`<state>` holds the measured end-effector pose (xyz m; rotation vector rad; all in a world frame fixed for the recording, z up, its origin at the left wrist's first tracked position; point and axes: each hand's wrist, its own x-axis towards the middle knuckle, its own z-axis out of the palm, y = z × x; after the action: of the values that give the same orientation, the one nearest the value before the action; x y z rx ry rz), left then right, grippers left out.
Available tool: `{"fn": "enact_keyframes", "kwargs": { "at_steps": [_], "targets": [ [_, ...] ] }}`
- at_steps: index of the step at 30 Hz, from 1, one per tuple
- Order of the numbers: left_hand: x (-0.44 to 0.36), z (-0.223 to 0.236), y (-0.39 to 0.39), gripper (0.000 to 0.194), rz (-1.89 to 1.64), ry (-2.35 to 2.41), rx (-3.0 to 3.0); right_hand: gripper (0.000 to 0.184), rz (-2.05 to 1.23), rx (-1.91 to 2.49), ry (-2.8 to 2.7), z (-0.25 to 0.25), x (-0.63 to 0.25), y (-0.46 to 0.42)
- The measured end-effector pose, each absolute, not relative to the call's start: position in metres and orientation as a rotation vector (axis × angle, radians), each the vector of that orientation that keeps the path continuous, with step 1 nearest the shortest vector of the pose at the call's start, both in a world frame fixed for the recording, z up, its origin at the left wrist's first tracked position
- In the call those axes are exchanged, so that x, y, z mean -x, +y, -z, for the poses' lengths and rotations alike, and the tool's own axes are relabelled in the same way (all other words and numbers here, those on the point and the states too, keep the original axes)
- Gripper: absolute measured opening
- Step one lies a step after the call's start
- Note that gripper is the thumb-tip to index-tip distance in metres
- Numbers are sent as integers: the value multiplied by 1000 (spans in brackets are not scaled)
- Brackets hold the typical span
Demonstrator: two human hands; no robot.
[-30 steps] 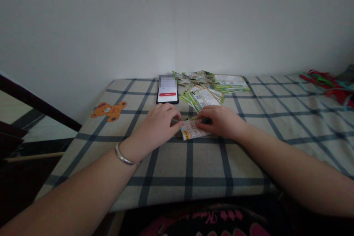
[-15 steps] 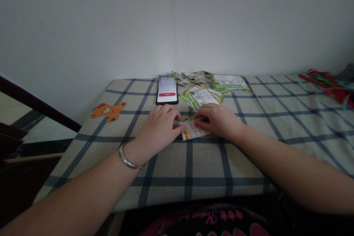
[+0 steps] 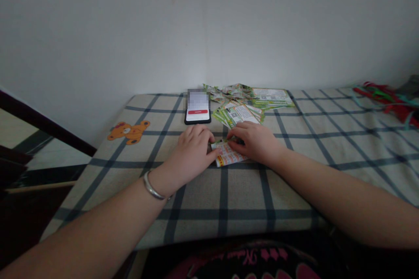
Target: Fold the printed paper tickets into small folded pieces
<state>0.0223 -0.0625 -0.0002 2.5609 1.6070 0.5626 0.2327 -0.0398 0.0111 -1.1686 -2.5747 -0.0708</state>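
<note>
A printed paper leaflet (image 3: 227, 156), white with orange and yellow print, lies on the checked tablecloth between my hands. My left hand (image 3: 195, 146), with a silver bangle at the wrist, has its thumb on the leaflet's left edge and its fingers curled at the far left corner. My right hand (image 3: 253, 141) grips the far right part of the sheet between thumb and fingers. A fanned stack of green and white leaflets (image 3: 240, 113) lies just beyond my right hand. Part of the held leaflet is hidden beneath my right hand.
A phone (image 3: 197, 113) with a lit screen lies past my left hand. Folded leaflets (image 3: 229, 93) and a flat pile of leaflets (image 3: 273, 97) sit by the wall. An orange bear cutout (image 3: 128, 132) is at left; red and green strips (image 3: 389, 102) lie far right.
My right hand has shifted slightly left along the leaflet, with its fingers a little nearer the middle. My left hand has barely moved. The phone and other leaflets stay put.
</note>
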Motion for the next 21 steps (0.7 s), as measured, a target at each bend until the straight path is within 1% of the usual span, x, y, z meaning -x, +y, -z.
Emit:
{"fn": "enact_keyframes", "kwargs": {
  "at_steps": [7, 16, 18, 21],
  "targets": [
    [-23, 3, -62, 16, -591, 1578, -2600, 17, 91, 1181, -2586, -11, -231, -41],
    [-23, 3, -61, 22, -615, 1593, -2561, 15, 118, 1203, -2573, -9, -229, -38],
    [-23, 4, -60, 23, -618, 1582, -2548, 17, 124, 1187, -2574, -9, -229, -38],
    [-23, 4, -58, 21, -627, 1571, -2505, 27, 122, 1145, -2587, -9, -230, -38]
  ]
}}
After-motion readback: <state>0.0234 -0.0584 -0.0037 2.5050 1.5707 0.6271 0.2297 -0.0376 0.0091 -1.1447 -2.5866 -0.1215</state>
